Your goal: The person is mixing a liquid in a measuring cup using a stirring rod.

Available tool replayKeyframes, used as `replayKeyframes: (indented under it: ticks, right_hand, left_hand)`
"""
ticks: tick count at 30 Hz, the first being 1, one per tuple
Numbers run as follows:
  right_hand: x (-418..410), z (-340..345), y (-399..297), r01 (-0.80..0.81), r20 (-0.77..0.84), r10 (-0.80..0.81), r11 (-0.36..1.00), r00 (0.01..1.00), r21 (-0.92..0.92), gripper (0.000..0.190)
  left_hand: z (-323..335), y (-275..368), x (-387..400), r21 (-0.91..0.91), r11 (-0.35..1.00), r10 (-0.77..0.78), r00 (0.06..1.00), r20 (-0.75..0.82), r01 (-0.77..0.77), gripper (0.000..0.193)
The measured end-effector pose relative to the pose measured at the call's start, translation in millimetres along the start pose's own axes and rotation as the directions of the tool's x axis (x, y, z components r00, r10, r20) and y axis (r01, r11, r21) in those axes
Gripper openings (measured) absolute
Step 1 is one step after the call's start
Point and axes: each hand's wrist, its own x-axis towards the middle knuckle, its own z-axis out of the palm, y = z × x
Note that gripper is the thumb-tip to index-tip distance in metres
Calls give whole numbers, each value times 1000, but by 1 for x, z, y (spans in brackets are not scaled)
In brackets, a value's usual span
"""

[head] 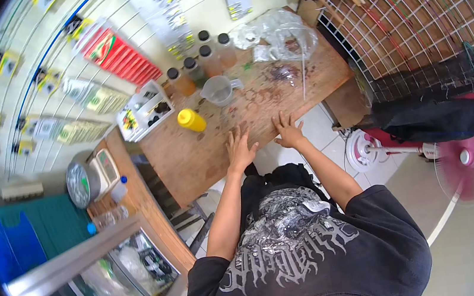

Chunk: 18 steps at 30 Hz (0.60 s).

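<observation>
Both my hands rest palm down at the near edge of a stained wooden table [184, 155], fingers spread and nothing held. My left hand [241, 149] lies nearest a yellow squeeze bottle [191, 120], which stands to its upper left. My right hand [288, 131] is at the edge farther right, below a dark wet stain. A clear plastic measuring jug [219, 92] stands beyond my left hand. Behind it are several black-capped bottles [210, 61] with amber or brownish contents. Clear plastic bags [289, 35] lie at the back right, with a thin pale stick [304, 76] beside them.
A white divided tray [143, 126] of small items sits at the table's left. Further left are a kitchen scale [107, 167] with a metal bowl [82, 184], and a glass display case [99, 292]. Wire racks [418, 21] stand right, near a pink fan [467, 158].
</observation>
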Motion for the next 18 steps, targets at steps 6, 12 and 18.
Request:
replayKeyframes:
  ticks: [6,12,18]
  right_hand:
    - [-4,-1,-3,-7,17,7,1000,1000,-27,96]
    - [10,-17,8,11,168,-7,1000,986,-20,90]
    - [40,-45,46,211,154,-225,972,962,99,62]
  left_hand:
    - [31,7,52,211,974,62,995,80,-78,79]
    - [27,31,75,242,970,-70,978,196,21,94]
    - [31,33,78,297,954,-130,957,260,49,107]
